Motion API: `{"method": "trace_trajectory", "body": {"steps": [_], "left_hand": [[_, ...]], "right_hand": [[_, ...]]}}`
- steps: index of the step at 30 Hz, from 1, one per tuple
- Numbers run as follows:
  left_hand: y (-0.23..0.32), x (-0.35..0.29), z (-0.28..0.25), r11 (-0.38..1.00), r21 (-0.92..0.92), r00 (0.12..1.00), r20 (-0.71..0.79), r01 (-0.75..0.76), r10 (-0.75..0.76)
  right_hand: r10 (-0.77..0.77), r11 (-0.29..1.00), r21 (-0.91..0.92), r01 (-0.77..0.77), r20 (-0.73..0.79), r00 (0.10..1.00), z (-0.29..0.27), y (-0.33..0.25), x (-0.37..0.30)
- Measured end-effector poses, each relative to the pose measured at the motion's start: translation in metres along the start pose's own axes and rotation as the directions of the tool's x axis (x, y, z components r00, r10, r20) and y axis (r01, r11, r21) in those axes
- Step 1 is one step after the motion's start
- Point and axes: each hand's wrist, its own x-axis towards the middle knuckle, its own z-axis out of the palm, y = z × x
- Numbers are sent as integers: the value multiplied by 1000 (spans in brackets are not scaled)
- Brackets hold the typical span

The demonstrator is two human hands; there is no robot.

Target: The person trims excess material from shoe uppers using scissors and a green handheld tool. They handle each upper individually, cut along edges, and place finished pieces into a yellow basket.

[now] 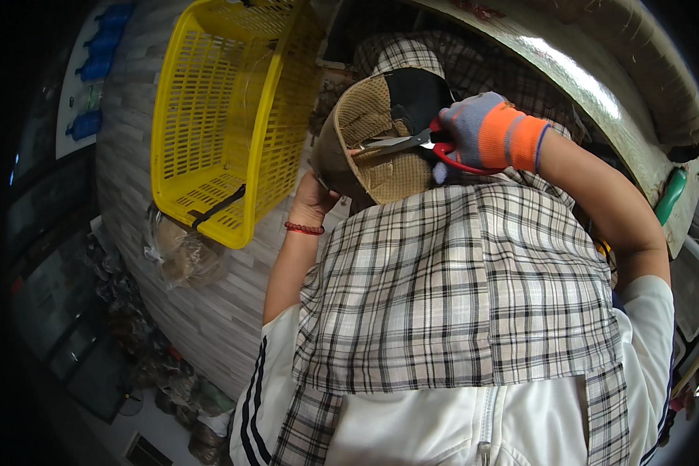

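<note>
My left hand (312, 198), bare with a red bead bracelet at the wrist, grips from below a cap-shaped piece (369, 144) with a tan mesh lining, a brown rim and a black patch. My right hand (485, 128), in a grey and orange glove, holds red-handled scissors (402, 142). The blades point left and lie against the tan mesh. A plaid cloth (458, 287) joined to the piece hangs down over my white jacket.
A yellow slotted plastic basket (225, 116) stands tilted to the left on a grey plank floor, with a clear plastic bag (180, 252) below it. A green-handled tool (670, 194) lies on a curved bench edge at the right. Blue bottles (101, 46) sit at the far upper left.
</note>
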Motion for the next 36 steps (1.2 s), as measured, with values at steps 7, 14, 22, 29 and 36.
{"method": "trace_trajectory", "body": {"steps": [7,14,22,29,36], "left_hand": [[-5,6,-20,999,21,999,12,49,-49],[-7,9,-21,997,-55,994,100,46,-40],[-6,6,-17,999,29,999,28,32,-33],[-4,13,-2,965,-163,978,-49,-206,201],[-2,45,-29,933,-340,937,275,-115,216]], "right_hand": [[23,996,-84,-9,168,986,-18,-18,7],[32,997,-74,-20,167,985,-16,-22,9],[-14,997,-68,23,122,992,-20,-25,12],[-57,910,380,-166,509,859,-20,33,19],[-402,807,588,-63,623,671,-13,49,63]]}}
